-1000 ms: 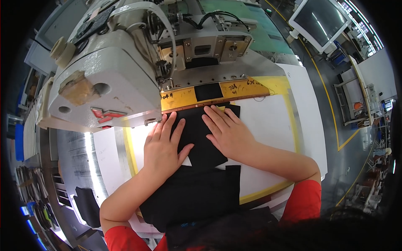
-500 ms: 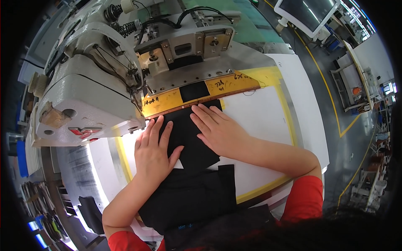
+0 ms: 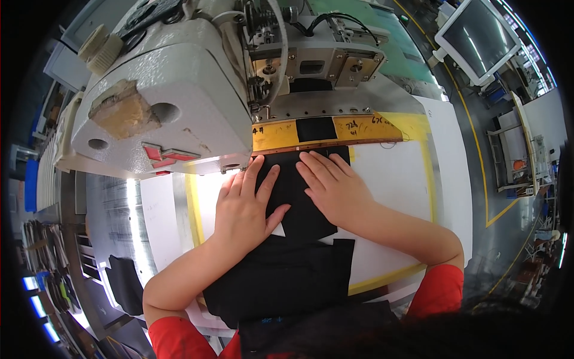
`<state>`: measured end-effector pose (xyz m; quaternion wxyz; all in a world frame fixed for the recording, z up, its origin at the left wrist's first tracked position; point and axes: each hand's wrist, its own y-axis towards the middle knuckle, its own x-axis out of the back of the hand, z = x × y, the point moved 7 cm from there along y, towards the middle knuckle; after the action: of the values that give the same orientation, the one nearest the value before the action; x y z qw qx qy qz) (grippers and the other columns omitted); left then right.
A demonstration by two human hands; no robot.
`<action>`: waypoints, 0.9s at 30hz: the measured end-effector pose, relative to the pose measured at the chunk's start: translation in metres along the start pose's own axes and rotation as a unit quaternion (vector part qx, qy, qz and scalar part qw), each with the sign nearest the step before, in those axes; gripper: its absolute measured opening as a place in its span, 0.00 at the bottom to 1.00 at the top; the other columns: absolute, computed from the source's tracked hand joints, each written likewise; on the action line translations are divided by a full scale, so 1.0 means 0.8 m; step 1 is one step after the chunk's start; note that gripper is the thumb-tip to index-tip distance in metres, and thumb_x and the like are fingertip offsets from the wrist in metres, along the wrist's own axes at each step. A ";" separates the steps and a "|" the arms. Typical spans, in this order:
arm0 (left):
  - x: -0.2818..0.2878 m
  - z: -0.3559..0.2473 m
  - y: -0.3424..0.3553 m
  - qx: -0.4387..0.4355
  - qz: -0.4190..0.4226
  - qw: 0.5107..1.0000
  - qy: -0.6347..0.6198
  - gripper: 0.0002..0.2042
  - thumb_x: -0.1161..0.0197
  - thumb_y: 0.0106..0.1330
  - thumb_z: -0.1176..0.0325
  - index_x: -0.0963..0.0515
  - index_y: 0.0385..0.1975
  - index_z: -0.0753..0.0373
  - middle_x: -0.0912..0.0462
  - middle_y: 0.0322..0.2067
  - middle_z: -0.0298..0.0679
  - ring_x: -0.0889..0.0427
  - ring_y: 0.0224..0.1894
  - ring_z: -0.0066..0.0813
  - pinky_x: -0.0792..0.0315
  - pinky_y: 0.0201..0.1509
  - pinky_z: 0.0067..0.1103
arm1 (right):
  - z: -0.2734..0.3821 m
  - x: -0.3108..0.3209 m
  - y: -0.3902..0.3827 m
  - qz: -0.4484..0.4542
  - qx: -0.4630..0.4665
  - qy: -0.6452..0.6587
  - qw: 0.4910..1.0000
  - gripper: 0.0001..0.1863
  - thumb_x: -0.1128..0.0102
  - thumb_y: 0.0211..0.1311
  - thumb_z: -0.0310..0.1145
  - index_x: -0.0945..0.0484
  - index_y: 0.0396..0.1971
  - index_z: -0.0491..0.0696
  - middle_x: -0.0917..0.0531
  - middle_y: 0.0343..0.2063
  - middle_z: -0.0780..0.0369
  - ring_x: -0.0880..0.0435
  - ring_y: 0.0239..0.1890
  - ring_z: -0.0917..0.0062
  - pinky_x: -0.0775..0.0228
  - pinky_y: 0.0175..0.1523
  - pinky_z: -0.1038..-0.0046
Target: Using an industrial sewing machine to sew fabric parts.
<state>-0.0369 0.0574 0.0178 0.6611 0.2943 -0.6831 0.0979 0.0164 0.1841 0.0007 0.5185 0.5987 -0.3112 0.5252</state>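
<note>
A black fabric piece (image 3: 291,200) lies on the white work surface, its far edge up against a yellow clamp plate (image 3: 278,136) of the sewing machine (image 3: 197,78). My left hand (image 3: 244,204) rests flat on the left side of this fabric, fingers spread and tips close to the plate's near edge. On its right side lies my right hand (image 3: 338,186), palm down with fingers stretched out. Neither hand grips anything. A larger black cloth (image 3: 287,275) spreads nearer to me and partly meets the small piece. The needle area is hidden behind the machine head.
Yellow tape (image 3: 430,179) borders the white board (image 3: 391,203). The bulky machine head stands close beside my left hand. A screen (image 3: 480,39) is at the far right, and a dark cloth (image 3: 124,284) hangs at the left. Shelving (image 3: 511,146) stands beyond the aisle.
My view has shifted, so the machine head looms larger and the scene sits farther right. Both hands stay flat on the black fabric at the plate, with little visible movement.
</note>
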 end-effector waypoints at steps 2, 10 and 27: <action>0.000 0.001 -0.001 0.004 -0.003 1.000 -0.003 0.31 0.37 0.56 0.50 0.30 0.58 0.60 0.32 0.58 0.49 0.28 0.52 0.46 0.36 0.57 0.33 | -0.006 0.002 -0.005 0.013 -0.019 0.004 1.000 0.29 0.40 0.57 0.35 0.33 0.57 0.41 0.33 0.61 0.56 0.33 0.62 0.66 0.41 0.64 0.60; 0.002 -0.001 0.001 -0.006 -0.005 1.000 0.005 0.31 0.36 0.56 0.51 0.31 0.58 0.60 0.32 0.57 0.49 0.29 0.55 0.44 0.34 0.56 0.32 | -0.007 0.008 -0.002 0.017 -0.025 -0.004 1.000 0.29 0.39 0.56 0.35 0.33 0.57 0.39 0.33 0.60 0.55 0.33 0.62 0.67 0.43 0.65 0.60; -0.005 0.000 -0.003 0.007 0.014 1.000 0.000 0.31 0.37 0.57 0.51 0.32 0.59 0.62 0.33 0.56 0.52 0.27 0.56 0.46 0.31 0.54 0.31 | -0.010 0.014 -0.008 -0.004 -0.006 -0.013 1.000 0.29 0.38 0.56 0.37 0.31 0.54 0.35 0.30 0.55 0.51 0.31 0.59 0.62 0.43 0.65 0.60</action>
<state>-0.0356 0.0564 0.0135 0.6576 0.2895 -0.6864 0.1124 0.0224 0.1953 0.0092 0.5207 0.6034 -0.3184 0.5133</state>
